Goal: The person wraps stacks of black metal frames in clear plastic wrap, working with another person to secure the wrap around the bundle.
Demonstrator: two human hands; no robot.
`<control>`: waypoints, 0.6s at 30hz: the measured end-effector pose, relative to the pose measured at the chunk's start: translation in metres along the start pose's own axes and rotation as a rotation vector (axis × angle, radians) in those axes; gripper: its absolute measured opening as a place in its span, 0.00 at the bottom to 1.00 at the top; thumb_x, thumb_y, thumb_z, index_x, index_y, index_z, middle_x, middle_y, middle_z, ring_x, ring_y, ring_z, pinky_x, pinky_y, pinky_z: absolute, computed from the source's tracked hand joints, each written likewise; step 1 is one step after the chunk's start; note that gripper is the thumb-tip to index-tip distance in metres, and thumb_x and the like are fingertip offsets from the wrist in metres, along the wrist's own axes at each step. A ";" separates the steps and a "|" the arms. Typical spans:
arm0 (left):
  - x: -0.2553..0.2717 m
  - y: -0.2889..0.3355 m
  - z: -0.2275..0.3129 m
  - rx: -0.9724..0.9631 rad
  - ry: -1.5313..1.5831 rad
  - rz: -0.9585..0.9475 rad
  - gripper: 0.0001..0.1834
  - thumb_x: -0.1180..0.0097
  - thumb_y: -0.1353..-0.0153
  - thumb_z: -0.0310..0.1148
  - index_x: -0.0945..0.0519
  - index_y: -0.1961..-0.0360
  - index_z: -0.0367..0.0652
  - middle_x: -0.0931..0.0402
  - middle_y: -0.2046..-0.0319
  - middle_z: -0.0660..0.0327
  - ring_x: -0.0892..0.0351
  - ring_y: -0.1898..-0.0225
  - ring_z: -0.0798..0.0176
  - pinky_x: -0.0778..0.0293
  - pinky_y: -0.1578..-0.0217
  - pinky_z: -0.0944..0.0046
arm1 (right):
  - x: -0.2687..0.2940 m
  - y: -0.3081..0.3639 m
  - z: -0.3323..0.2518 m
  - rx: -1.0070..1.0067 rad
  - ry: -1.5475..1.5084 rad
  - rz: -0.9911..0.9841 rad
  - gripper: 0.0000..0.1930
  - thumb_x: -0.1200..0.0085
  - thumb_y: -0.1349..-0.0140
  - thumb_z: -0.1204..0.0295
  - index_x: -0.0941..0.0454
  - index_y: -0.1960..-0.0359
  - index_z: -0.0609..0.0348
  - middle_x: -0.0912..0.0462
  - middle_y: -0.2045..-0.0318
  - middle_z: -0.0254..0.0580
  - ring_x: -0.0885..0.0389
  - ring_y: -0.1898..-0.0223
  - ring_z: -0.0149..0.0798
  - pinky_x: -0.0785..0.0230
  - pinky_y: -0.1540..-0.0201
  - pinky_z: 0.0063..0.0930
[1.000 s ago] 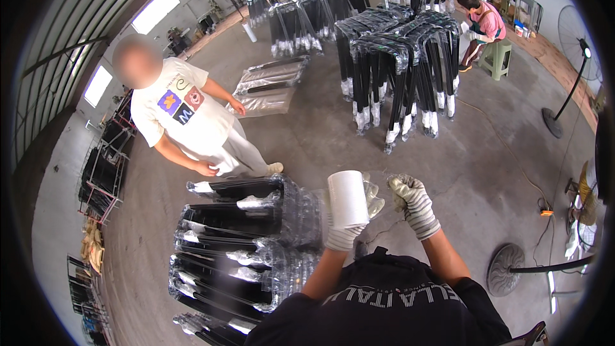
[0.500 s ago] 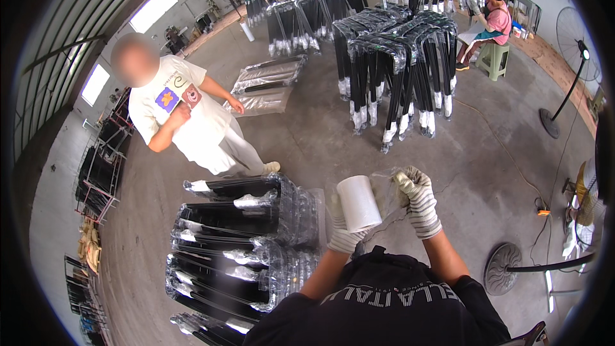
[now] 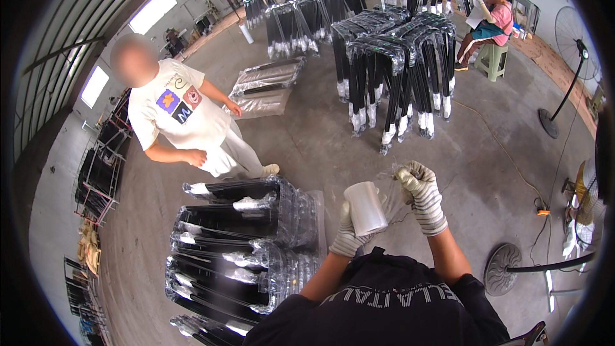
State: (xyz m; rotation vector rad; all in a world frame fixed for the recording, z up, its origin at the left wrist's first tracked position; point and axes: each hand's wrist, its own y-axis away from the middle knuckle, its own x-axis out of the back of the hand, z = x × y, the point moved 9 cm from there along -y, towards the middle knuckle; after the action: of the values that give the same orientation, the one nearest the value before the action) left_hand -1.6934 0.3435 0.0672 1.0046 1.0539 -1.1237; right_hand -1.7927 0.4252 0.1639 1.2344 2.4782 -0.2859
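A roll of clear plastic film (image 3: 366,209) is held upright, slightly tilted, in front of my body. My left hand (image 3: 346,236), in a striped white glove, is closed around the roll's left side and base. My right hand (image 3: 421,193), gloved the same way, pinches the loose end of the film (image 3: 386,176) to the right of the roll; the film stretches thinly between the two. Just left of my left hand lies a stack of black metal frames (image 3: 256,243) wrapped in clear plastic, with white padding on their ends.
Beyond the stack stands a person in a cream T-shirt (image 3: 186,109). More wrapped black frames (image 3: 397,57) stand ahead. Another person (image 3: 493,19) sits on a green stool (image 3: 492,61). Fan stands (image 3: 503,269) and a cable (image 3: 506,147) are at right; flat wrapped bundles (image 3: 266,86) lie on the floor.
The roll has shifted slightly right and down in my left hand. My right hand stays near the same place with the film. The standing person's raised arm has come down.
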 end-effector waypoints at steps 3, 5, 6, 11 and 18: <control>0.013 -0.002 0.007 -0.012 -0.028 -0.006 0.43 0.36 0.58 0.50 0.40 0.44 0.39 0.34 0.48 0.55 0.33 0.48 0.54 0.32 0.49 0.51 | 0.000 0.000 -0.002 0.006 -0.007 -0.005 0.10 0.45 0.46 0.68 0.28 0.78 0.60 0.34 0.90 0.28 0.43 0.92 0.21 0.51 0.89 0.16; 0.017 -0.003 0.013 -0.028 -0.026 -0.007 0.43 0.36 0.57 0.48 0.40 0.44 0.38 0.35 0.47 0.54 0.31 0.50 0.55 0.31 0.50 0.52 | 0.001 0.001 -0.004 0.011 0.005 0.011 0.10 0.46 0.46 0.68 0.29 0.78 0.60 0.34 0.90 0.28 0.43 0.91 0.20 0.51 0.89 0.16; 0.018 -0.005 0.016 -0.036 -0.030 -0.001 0.42 0.36 0.56 0.47 0.40 0.44 0.38 0.34 0.48 0.54 0.30 0.50 0.55 0.31 0.50 0.52 | 0.001 0.002 -0.006 0.017 0.011 0.025 0.10 0.46 0.46 0.69 0.29 0.79 0.60 0.34 0.90 0.27 0.43 0.91 0.20 0.51 0.89 0.16; 0.041 -0.004 0.034 -0.113 -0.185 0.192 0.35 0.40 0.51 0.44 0.38 0.46 0.36 0.30 0.53 0.52 0.28 0.52 0.55 0.30 0.51 0.51 | 0.007 0.002 -0.004 0.007 0.074 0.096 0.10 0.45 0.46 0.68 0.30 0.80 0.58 0.34 0.90 0.26 0.43 0.91 0.20 0.52 0.89 0.16; 0.053 -0.007 0.053 -0.286 -0.514 0.393 0.24 0.44 0.47 0.42 0.31 0.54 0.37 0.27 0.61 0.57 0.25 0.62 0.61 0.26 0.60 0.62 | 0.013 0.000 0.003 0.106 0.094 0.154 0.10 0.45 0.47 0.69 0.31 0.81 0.55 0.36 0.90 0.24 0.44 0.91 0.19 0.52 0.89 0.15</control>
State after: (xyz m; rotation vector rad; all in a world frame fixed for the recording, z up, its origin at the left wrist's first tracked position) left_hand -1.6876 0.2807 0.0260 0.6093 0.5492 -0.8137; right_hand -1.7986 0.4336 0.1557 1.5050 2.4560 -0.3290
